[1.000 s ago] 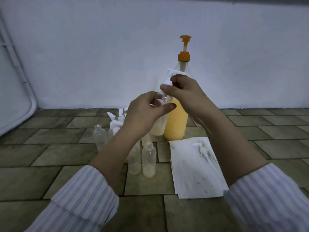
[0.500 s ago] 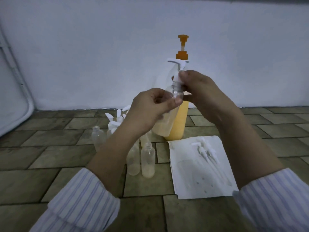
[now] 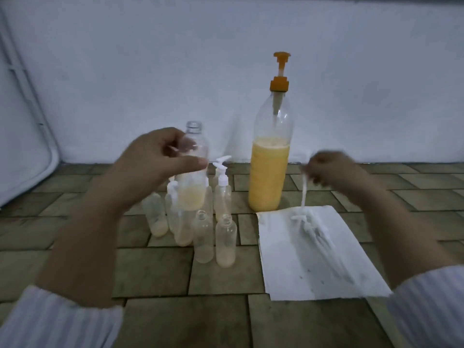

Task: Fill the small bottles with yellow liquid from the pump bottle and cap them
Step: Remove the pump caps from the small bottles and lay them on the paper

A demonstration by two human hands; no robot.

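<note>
Yellow liquid half fills the tall pump bottle [image 3: 270, 156], my landmark, upright on the tiled floor [image 3: 155, 272]. I see the left hand [image 3: 153, 169] raised to its left, fingers and thumb curled round an uncapped small bottle [image 3: 193, 177] with a little yellow at its bottom, its open neck above the fingers. To the pump bottle's right, the blurred right hand [image 3: 334, 172] pinches a white pump cap [image 3: 304, 189], its tube hanging below the fingers over white paper [image 3: 319, 259].
</note>
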